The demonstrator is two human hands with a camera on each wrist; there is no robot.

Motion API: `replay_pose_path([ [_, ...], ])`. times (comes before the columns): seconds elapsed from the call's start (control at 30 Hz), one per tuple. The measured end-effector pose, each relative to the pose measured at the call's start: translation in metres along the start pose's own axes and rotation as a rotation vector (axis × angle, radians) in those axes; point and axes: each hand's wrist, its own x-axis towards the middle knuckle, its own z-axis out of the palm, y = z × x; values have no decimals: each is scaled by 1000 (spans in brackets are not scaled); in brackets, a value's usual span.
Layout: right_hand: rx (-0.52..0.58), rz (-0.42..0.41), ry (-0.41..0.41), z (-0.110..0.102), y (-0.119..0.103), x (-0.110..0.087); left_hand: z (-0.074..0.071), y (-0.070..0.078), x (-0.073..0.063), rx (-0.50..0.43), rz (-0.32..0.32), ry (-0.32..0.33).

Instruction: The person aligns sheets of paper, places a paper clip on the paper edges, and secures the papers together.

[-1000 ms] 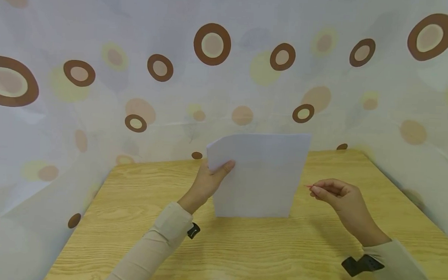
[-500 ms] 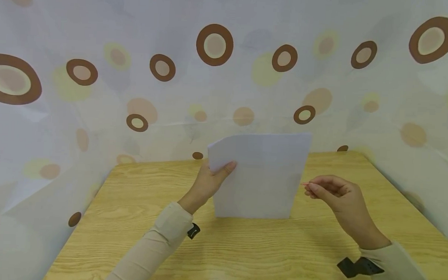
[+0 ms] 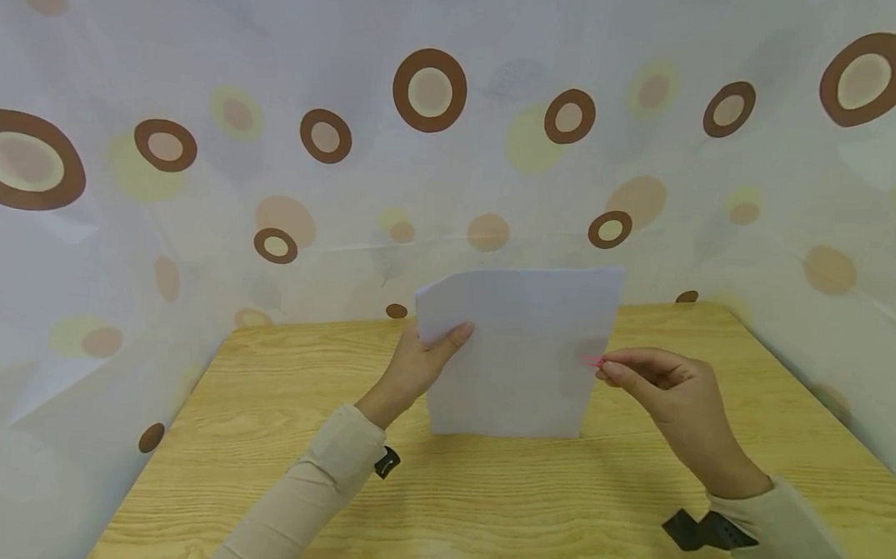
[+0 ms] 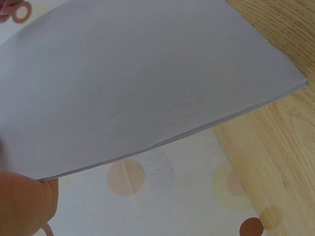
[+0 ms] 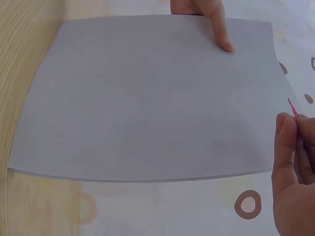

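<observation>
A stack of white paper stands upright on its lower edge on the table, bowed at its upper left. My left hand grips its left edge, thumb across the front and the other fingers hidden behind. In the right wrist view that thumb lies flat on the sheet. My right hand pinches a small thin pink paper clip between thumb and forefinger. The clip's tip overlaps the paper's right edge in the head view. In the right wrist view the clip sticks up past the fingertips.
The wooden table reaches to a pale cloth backdrop with brown and yellow circles, which also closes in both sides. Black straps are on both wrists, over light sleeves.
My right hand has moved left with the pink paper clip, from beside the paper to its right edge. My left hand and the paper have hardly moved.
</observation>
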Motion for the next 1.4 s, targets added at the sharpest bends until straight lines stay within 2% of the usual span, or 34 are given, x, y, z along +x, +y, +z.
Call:
replay_pose_path([
  [0.07, -27, -16, 12, 3, -2, 1, 0, 1, 0, 0, -2, 0],
  [0.13, -99, -29, 14, 5, -4, 2, 0, 1, -1, -4, -3, 0],
  [0.3, -271, -43, -50, 9, -9, 4, 0, 1, -1, -5, 2, 2],
  [0.37, -293, -50, -59, 10, -10, 3, 0, 1, 0, -9, 7, -3],
  [0.5, -290, -66, -2, 13, -9, 3, 1, -2, 1, -26, 7, -12],
  [0.67, -237, -85, 45, 24, -6, 5, 2, 1, 2, -23, -27, -11],
  [0.83, -188, -57, 36, 54, -4, 16, 2, 21, -6, -6, -46, -10],
  [0.93, -162, -62, 43, 76, 0, 23, 2, 29, -10, -5, -33, 1],
  [1.07, -170, -149, 63, 95, 6, 29, 2, 31, -11, -18, -19, 3],
  [1.17, -285, -262, 81, 100, 6, 32, 2, 29, -11, -21, -14, -5],
  [1.3, -491, -414, 123, 98, -3, 35, 2, 14, -6, -26, -11, -11],
  [1.4, -493, -461, 147, 97, -13, 35, 1, 2, -2, -32, -20, -9],
])
